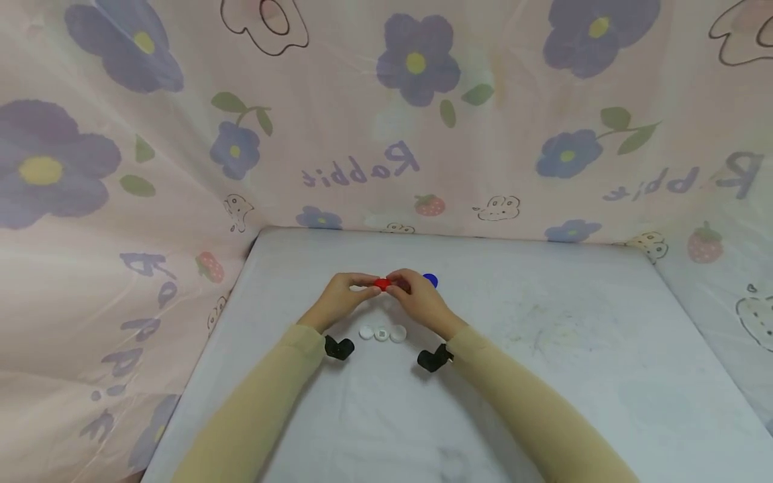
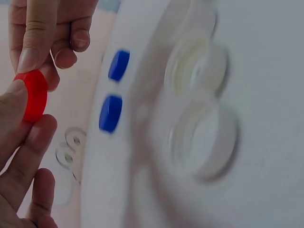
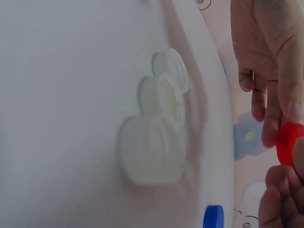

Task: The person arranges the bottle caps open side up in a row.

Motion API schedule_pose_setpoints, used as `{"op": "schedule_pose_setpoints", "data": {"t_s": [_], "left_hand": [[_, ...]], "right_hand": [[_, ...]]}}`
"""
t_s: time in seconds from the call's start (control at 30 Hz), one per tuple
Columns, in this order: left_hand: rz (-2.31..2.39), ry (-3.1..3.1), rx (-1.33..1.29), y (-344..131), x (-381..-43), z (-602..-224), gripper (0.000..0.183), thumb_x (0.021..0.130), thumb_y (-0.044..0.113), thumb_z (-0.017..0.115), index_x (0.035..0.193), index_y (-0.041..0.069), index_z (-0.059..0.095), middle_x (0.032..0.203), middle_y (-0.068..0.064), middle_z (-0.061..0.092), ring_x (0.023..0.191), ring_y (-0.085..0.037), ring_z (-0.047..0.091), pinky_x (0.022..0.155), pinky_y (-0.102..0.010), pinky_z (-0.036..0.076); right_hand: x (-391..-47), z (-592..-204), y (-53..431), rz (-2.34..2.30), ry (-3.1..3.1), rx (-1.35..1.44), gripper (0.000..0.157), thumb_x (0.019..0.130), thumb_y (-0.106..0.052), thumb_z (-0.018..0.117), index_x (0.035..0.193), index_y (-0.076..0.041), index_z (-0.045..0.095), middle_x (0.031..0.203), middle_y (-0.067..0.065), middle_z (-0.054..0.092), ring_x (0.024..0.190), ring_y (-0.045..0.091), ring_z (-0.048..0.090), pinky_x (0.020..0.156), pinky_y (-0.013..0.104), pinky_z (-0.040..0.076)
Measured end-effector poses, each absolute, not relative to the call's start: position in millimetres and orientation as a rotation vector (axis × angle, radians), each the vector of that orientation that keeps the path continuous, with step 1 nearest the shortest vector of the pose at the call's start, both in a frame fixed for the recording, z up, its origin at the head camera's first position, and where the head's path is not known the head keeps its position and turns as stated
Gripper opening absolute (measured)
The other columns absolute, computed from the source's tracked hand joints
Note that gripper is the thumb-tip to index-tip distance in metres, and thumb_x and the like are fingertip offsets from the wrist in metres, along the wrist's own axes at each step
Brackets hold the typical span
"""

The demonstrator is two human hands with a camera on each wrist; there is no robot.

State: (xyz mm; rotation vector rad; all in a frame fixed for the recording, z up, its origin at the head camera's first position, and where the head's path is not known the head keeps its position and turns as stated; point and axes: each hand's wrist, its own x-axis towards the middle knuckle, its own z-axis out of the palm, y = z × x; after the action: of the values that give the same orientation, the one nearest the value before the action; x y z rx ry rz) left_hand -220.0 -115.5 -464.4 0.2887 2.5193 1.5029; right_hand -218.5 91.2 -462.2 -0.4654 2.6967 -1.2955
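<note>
Both hands meet at the far middle of the table, holding one red bottle cap (image 1: 382,284) between them. My left hand (image 1: 347,294) pinches its left side with thumb and fingers. My right hand (image 1: 421,298) has thumb and fingertips on its right side. In the left wrist view the red cap (image 2: 36,96) is seen edge-on between the fingertips. Just beyond the right hand lies a blue cap (image 1: 430,280); a second blue cap (image 2: 110,114) shows in the left wrist view, hidden in the head view. Between the wrists, three white caps (image 1: 381,333) sit in a row.
The white table (image 1: 543,402) has faint smudges on its right part. A pinkish curtain (image 1: 338,121) with flowers and mirrored lettering hangs along the back and sides. Black wrist camera mounts (image 1: 432,359) stick out inward from both cuffs, near the white row.
</note>
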Motion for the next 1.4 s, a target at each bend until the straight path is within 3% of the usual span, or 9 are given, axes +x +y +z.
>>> {"op": "schedule_pose_setpoints", "data": {"t_s": [0.37,0.63,0.93,1.2,1.4], "left_hand": [[1.393,2.472,0.343,-90.3,-198.8,-462.3,0.030,0.087,0.039,0.072,0.114,0.027,0.071,0.116,0.012,0.065,0.127,-0.019,0.047,0.105,-0.052,0.033],[1.391,2.500,0.361,-86.7,-195.8,-464.8,0.032,0.086,0.039,0.073,0.115,0.026,0.066,0.105,0.011,0.067,0.125,-0.022,0.048,0.103,-0.057,0.034],[1.397,2.505,0.378,-86.1,-194.4,-460.4,0.028,0.088,0.039,0.071,0.112,0.025,0.067,0.107,0.009,0.067,0.125,-0.024,0.048,0.103,-0.059,0.033],[1.402,2.516,0.390,-84.0,-194.8,-460.6,0.028,0.092,0.041,0.065,0.114,0.024,0.068,0.110,0.007,0.066,0.112,-0.019,0.057,0.097,-0.047,0.044],[1.397,2.522,0.392,-83.4,-195.0,-461.9,0.026,0.094,0.040,0.062,0.114,0.024,0.069,0.109,0.008,0.066,0.109,-0.017,0.058,0.096,-0.046,0.044]], "right_hand": [[-185.3,-463.0,122.7,-1.325,2.726,-0.559,0.025,0.096,-0.023,0.063,0.119,-0.013,0.062,0.100,-0.004,0.061,0.085,0.015,0.057,0.070,0.029,0.051],[-181.8,-469.1,126.0,-1.341,2.743,-0.581,0.025,0.096,-0.021,0.063,0.119,-0.012,0.062,0.099,-0.004,0.060,0.084,0.016,0.056,0.068,0.029,0.052],[-182.3,-469.9,126.1,-1.353,2.744,-0.576,0.025,0.096,-0.022,0.063,0.119,-0.012,0.062,0.098,-0.004,0.061,0.082,0.015,0.056,0.066,0.030,0.051],[-182.4,-468.4,126.2,-1.358,2.737,-0.531,0.025,0.098,-0.028,0.058,0.118,-0.013,0.063,0.101,0.000,0.064,0.082,0.015,0.056,0.066,0.031,0.050],[-182.0,-469.3,126.2,-1.391,2.688,-0.486,0.023,0.100,-0.028,0.056,0.115,-0.014,0.063,0.102,0.009,0.067,0.081,0.017,0.057,0.067,0.033,0.050]]}}
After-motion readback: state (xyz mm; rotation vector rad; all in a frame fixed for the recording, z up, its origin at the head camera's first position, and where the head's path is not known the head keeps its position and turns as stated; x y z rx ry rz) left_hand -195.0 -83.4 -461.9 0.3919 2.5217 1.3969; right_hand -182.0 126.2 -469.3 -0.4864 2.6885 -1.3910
